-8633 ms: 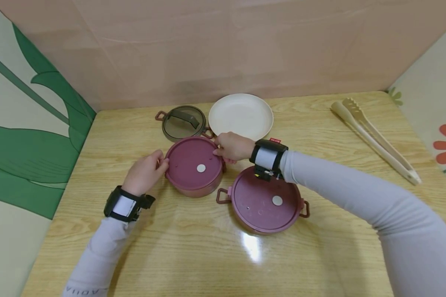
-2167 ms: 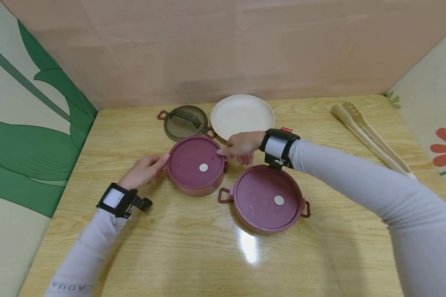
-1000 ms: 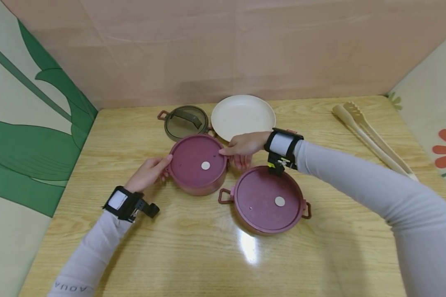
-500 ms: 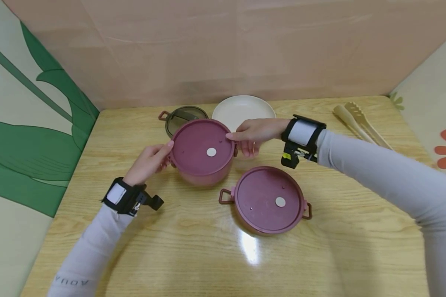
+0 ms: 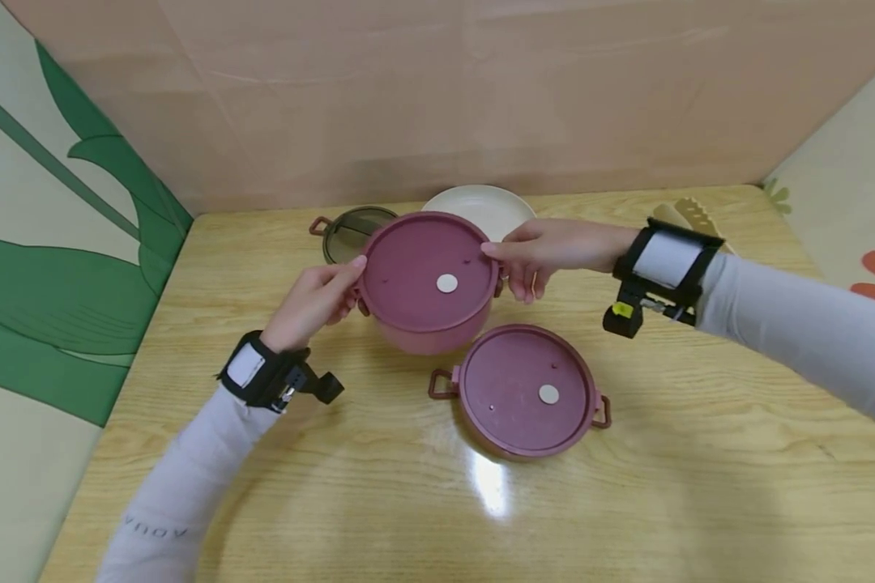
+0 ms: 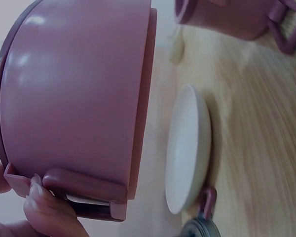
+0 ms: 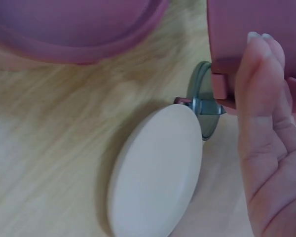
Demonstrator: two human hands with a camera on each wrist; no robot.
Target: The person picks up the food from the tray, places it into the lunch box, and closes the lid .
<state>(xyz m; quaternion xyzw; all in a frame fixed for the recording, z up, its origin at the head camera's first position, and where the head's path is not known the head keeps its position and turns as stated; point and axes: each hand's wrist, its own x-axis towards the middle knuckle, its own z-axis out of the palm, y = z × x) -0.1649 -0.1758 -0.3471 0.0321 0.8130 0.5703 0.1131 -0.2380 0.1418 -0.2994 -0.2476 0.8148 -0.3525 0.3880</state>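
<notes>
A maroon pot [image 5: 423, 275] with a flat round top and a white dot is held in the air between both hands. The left hand [image 5: 312, 304] grips its left side, thumb on the top edge, fingers about the side handle [image 6: 86, 185]. On the pot's right side the right hand [image 5: 543, 251] pinches, thumb on the edge and fingers below. A second, wider maroon pot [image 5: 521, 397], also with a white dot, stands on the table just in front. In the left wrist view the white plate [image 6: 187, 148] lies beyond and below the raised pot.
A glass lid [image 5: 346, 235] with a dark handle lies at the back left, partly hidden by the raised pot. Beside it is the white plate [image 5: 484, 202], partly covered too. Beige tongs [image 5: 693, 214] lie at the back right, mostly behind the right arm.
Both hands have lifted the maroon pot off the table and carried it rightward and a little back. It now covers part of the plate and glass lid. The wider pot has stayed put.
</notes>
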